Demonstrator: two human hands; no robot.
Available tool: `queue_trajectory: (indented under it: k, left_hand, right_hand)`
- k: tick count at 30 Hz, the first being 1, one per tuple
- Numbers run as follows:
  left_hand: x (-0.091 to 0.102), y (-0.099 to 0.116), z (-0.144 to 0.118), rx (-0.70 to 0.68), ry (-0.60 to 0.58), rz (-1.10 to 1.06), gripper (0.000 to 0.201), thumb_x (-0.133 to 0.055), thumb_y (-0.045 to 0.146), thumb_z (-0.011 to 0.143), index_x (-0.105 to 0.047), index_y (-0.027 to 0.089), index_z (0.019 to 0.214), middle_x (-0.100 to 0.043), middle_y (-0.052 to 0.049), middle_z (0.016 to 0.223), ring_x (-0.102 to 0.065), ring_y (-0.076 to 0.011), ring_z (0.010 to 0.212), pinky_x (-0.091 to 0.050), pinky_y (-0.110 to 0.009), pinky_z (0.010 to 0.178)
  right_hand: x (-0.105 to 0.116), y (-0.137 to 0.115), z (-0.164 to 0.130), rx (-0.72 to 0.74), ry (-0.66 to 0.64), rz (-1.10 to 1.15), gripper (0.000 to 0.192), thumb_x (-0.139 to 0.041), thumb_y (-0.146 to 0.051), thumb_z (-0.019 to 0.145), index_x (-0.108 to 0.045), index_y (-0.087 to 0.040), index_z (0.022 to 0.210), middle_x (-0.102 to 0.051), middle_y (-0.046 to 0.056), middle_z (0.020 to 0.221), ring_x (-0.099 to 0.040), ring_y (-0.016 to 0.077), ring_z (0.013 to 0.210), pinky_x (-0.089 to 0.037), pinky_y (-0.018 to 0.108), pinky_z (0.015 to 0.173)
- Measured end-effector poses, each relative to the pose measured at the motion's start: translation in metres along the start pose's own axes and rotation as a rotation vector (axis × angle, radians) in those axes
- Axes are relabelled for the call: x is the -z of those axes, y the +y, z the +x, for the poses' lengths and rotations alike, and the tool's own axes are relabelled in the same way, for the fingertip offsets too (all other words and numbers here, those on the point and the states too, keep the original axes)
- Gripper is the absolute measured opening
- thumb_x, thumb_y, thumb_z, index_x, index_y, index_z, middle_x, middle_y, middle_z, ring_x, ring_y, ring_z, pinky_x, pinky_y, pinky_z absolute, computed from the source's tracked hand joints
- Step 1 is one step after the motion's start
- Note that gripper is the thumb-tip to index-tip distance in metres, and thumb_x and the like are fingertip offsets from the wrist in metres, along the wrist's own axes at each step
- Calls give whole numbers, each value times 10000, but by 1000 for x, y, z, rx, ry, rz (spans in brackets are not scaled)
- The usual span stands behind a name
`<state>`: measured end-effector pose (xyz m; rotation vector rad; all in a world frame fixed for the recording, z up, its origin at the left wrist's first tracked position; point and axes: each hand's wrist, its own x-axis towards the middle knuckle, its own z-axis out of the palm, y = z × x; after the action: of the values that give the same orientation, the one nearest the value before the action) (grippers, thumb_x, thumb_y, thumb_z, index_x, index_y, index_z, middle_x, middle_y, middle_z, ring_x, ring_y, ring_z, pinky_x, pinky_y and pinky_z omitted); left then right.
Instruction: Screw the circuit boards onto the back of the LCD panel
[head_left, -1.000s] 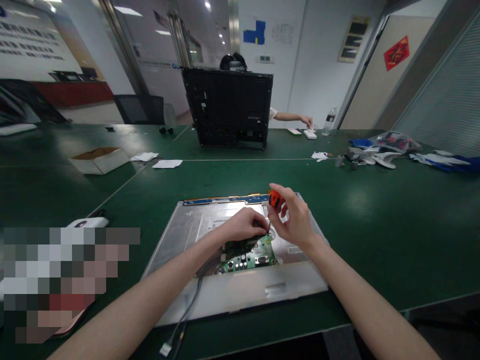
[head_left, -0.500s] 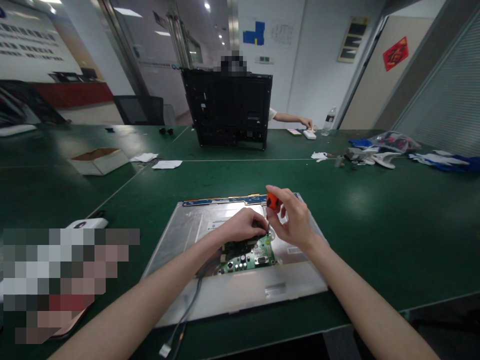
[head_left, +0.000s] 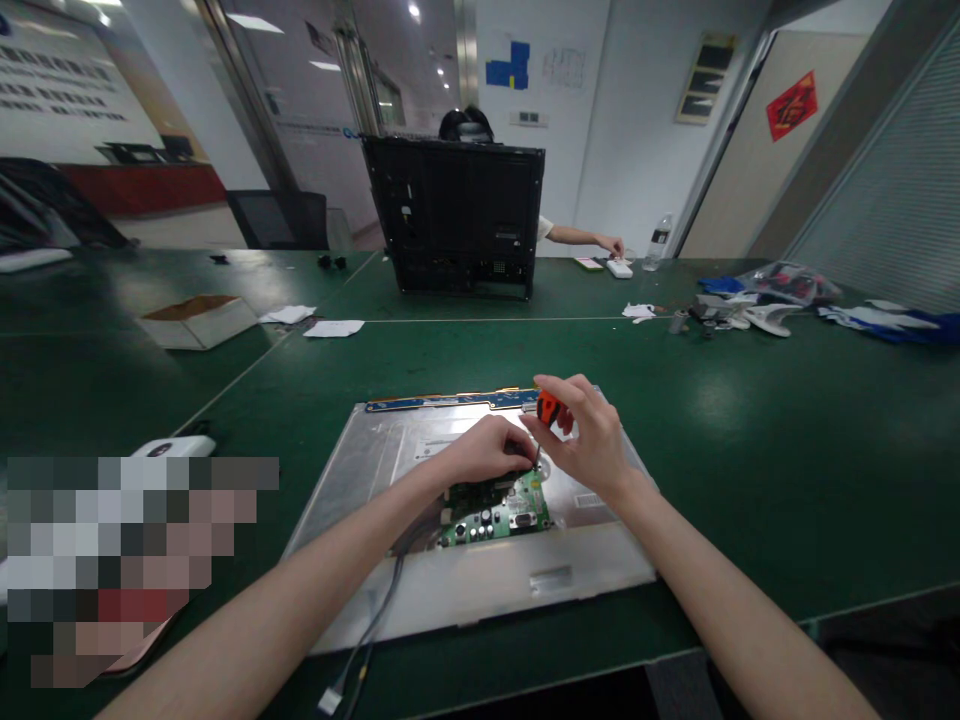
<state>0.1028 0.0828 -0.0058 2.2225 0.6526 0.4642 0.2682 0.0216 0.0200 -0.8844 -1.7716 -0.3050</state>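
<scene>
Gripping screwdriver (head_left: pixel 550 408) in right hand (head_left: pixel 592 445)

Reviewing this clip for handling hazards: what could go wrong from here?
1. The screwdriver in the right hand points down at the green circuit board; a slip might gouge it.
2. The left hand sits right beside the tip and could get jabbed.
3. The cable trails over the table edge; a snag could tug the board.
</scene>
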Motion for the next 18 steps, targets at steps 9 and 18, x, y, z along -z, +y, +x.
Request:
queue_trajectory:
  k: [9,18]
  left_hand:
    - [1,5,0,35,0,-8,92,-661,90,713,-730,147,686,-685,12,637,-595,-134,629,-440,-221,662]
    - [2,6,0,38,-16,11,100,-665,82,719,-740,146,703,-690,21,633,-595,-129,622,-446,-212,655]
  right_hand:
    - [5,-4,2,-33,-62,93,421,-539,-191,880,-465,-265,1288,-615,52,1054,-557,105,639,-484,232,508]
    - [3,-4,2,-33,-15,52,362,-540,-191,889,-474,-267,1238,-567,-11,867,-487,83,542,-437,211,483]
